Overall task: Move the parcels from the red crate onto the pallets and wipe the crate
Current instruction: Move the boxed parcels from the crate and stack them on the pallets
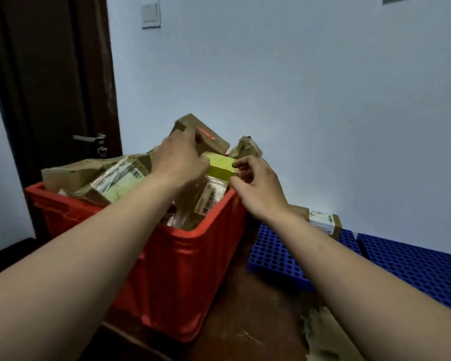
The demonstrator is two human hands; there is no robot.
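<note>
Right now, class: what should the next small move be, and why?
Probably lift the yellow-green box out of the red crate toward the blue pallet: left hand and right hand flank its ends, and it sits atop the heaped parcels.

Bare left hand (179,157), bare right hand (258,188); forearms uncovered throughout

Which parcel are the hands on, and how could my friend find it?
Find the red plastic crate heaped with brown cardboard parcels beside the dark door. At the top of the heap, between the left hand and right hand, lies a small flat yellow-green box. It is the only bright yellow-green parcel; its neighbours are brown.
</note>
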